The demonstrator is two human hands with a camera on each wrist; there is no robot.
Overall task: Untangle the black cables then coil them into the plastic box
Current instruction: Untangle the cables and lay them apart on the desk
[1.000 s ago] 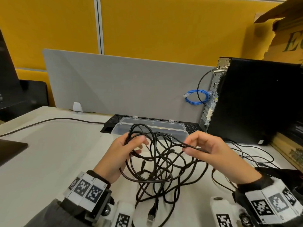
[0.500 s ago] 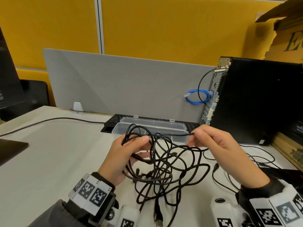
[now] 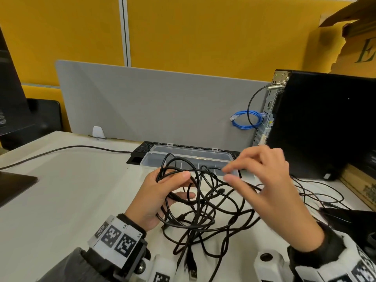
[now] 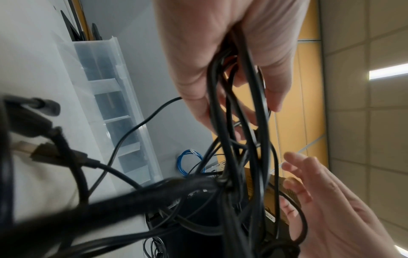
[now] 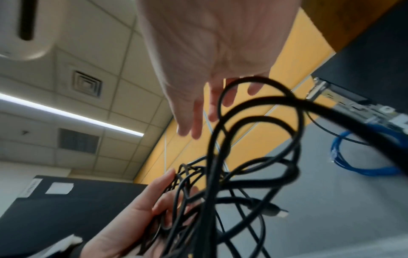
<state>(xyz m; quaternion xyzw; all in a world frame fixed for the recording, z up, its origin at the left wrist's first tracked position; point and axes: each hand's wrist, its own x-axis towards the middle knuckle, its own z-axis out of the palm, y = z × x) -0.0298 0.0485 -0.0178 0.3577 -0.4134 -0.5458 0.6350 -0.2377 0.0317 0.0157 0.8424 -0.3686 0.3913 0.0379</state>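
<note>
The black cables (image 3: 203, 202) hang in a tangle above the table (image 3: 61, 190), just before the clear box (image 3: 189, 159). The left hand (image 3: 162, 196) grips several loops. The right hand (image 3: 262, 180) hovers beside them with fingers loosely spread, seemingly holding nothing, though it is blurred.

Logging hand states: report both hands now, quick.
Left hand: grips several loops of the black cables.
Right hand: open, fingers spread above the tangle, holding nothing.
</note>
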